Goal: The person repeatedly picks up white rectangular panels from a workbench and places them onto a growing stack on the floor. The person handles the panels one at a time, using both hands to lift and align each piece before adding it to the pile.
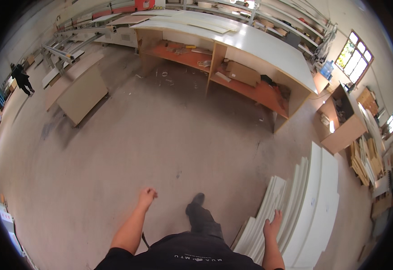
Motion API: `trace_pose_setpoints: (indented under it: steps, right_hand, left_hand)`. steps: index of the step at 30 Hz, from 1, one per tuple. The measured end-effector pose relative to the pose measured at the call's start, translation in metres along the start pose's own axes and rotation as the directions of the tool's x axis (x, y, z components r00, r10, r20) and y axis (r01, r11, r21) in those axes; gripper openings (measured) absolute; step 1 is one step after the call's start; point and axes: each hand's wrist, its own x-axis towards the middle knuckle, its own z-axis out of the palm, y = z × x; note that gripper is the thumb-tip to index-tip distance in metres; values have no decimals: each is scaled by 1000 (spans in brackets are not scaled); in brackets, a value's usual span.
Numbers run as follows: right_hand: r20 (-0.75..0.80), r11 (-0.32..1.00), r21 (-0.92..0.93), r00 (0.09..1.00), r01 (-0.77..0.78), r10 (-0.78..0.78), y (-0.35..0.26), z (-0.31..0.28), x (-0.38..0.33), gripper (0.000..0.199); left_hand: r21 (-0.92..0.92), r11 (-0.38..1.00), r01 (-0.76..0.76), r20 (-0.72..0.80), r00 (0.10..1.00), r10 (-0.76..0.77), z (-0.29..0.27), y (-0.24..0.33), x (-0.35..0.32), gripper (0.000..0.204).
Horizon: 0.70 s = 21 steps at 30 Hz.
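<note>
My left hand (148, 198) hangs out over the brown floor, its fingers loosely curled in and nothing visible in them. On the other side, my right hand (273, 224) has its fingers apart and holds nothing. It appears against a stack of long white panels (316, 198) at the lower right; whether it touches them I cannot tell. The shorter panels (268, 202) of this stack lie on its near left side, beside that hand. One dark shoe (198, 198) of mine is stepped forward on the floor.
Ahead stands a long white-topped workbench (268, 40) with orange shelves and flat boards on top. A low board-topped stand (84, 99) is at the left, by a panel saw (115, 31). At right are a wooden cabinet (340, 121) and leaning boards (365, 157). Another person (22, 78) is far left.
</note>
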Motion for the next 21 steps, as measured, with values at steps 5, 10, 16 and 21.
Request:
trace_pose_setpoints:
  steps: [5, 10, 16, 21]
  right_hand:
    - [59, 973, 179, 986, 142, -155, -78, 66, 210, 70]
    - [110, 855, 35, 848, 517, -518, -242, 72, 474, 62]
    - [46, 790, 53, 789, 611, -613, -469, 94, 728, 50]
    - [41, 772, -35, 773, 635, -634, -586, 105, 894, 47]
  left_hand:
    - [184, 879, 440, 68, 886, -458, 8, 19, 49, 24]
    - [-185, 954, 237, -200, 941, -273, -24, 114, 130, 22]
    - [-279, 955, -102, -360, 933, -5, 22, 306, 337, 26]
    - [188, 839, -511, -167, 825, 540, 117, 544, 528, 33]
